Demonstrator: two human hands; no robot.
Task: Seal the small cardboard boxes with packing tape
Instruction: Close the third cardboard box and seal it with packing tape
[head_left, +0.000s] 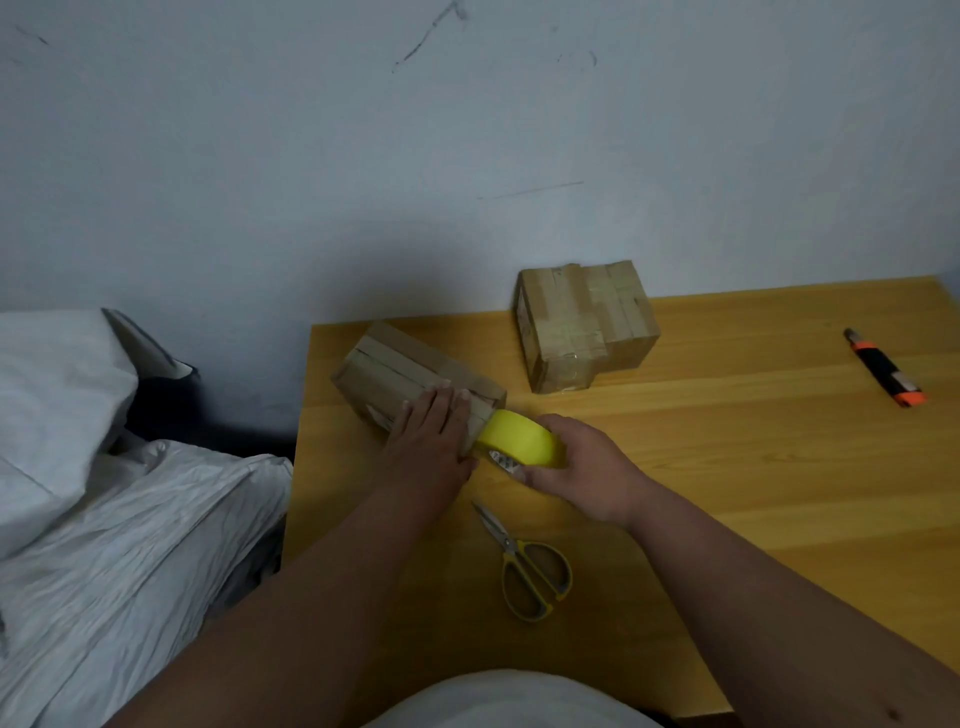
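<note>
A small cardboard box (395, 371) lies near the left edge of the wooden table (727, 467), turned at an angle. My left hand (431, 434) presses flat on the box's near end, fingers together. My right hand (582, 470) grips a yellow roll of packing tape (519, 439) right against that end of the box, beside my left hand. A short stretch of tape seems to run from the roll onto the box under my left fingers. Two more boxes (584, 325), wrapped in tape, stand together at the back of the table by the wall.
Yellow-handled scissors (524, 564) lie shut on the table just in front of my hands. An orange and black utility knife (885, 369) rests at the far right. White crumpled bedding (119, 519) fills the space left of the table. A grey wall stands behind.
</note>
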